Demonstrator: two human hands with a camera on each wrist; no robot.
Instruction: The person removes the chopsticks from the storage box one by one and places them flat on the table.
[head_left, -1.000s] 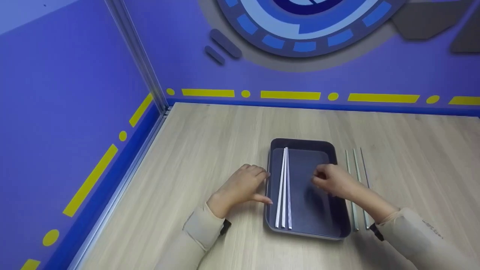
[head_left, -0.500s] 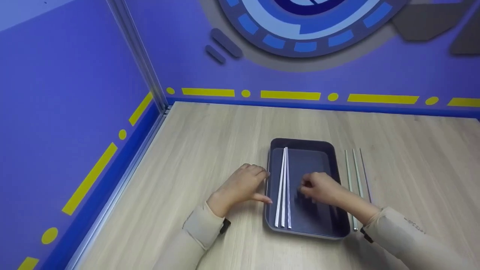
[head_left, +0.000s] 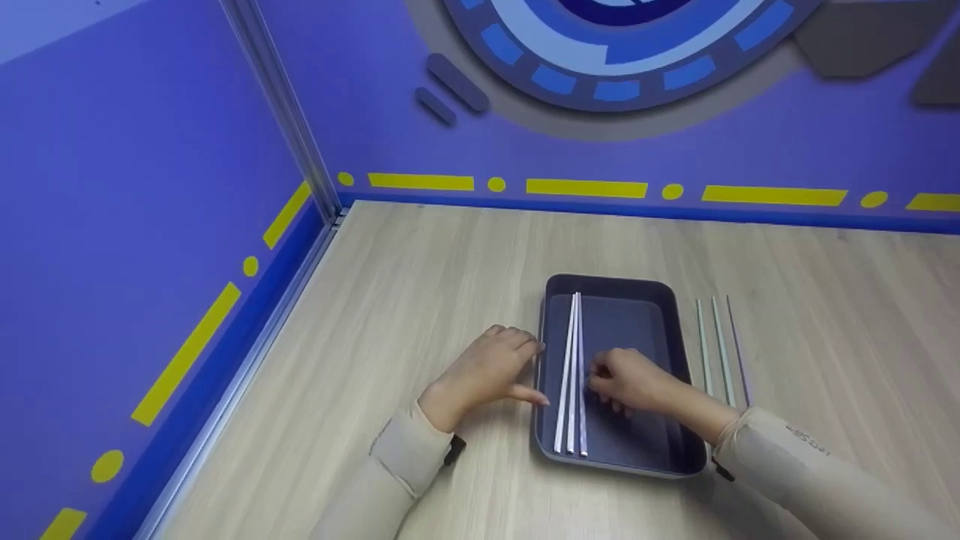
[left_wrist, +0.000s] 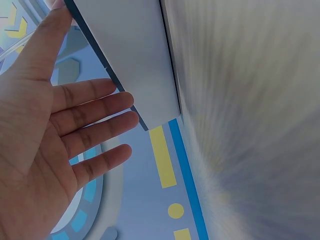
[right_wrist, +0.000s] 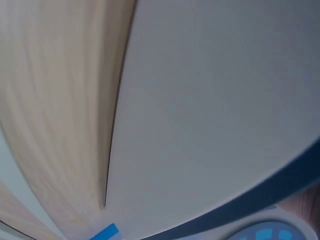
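A dark, shallow rectangular tray (head_left: 630,319) sits on the table. Lengthwise on its left side lie three shiny chopsticks (head_left: 572,420), bunched at the far ends and slightly fanned nearer me. My left hand (head_left: 486,375) rests against the tray's left edge, thumb tip over the rim. In the left wrist view, straight fingers (left_wrist: 95,105) of that hand reach the rim and pale outer wall (left_wrist: 125,55). Over the tray, my right hand (head_left: 630,380) has bent fingers, their tips right beside the rightmost chopstick; I cannot tell whether they pinch it.
Right of the tray, three more chopsticks (head_left: 721,341) lie on the wood-grain table (head_left: 420,262), their near ends hidden by my right arm. Blue walls (head_left: 172,150) rise behind and to the left. The right wrist view holds mostly the tray's pale outer side (right_wrist: 210,110).
My right hand has moved left and slightly nearer me across the tray, to the rightmost chopstick inside. The left hand has stayed at the tray's edge, and the chopsticks look unmoved.
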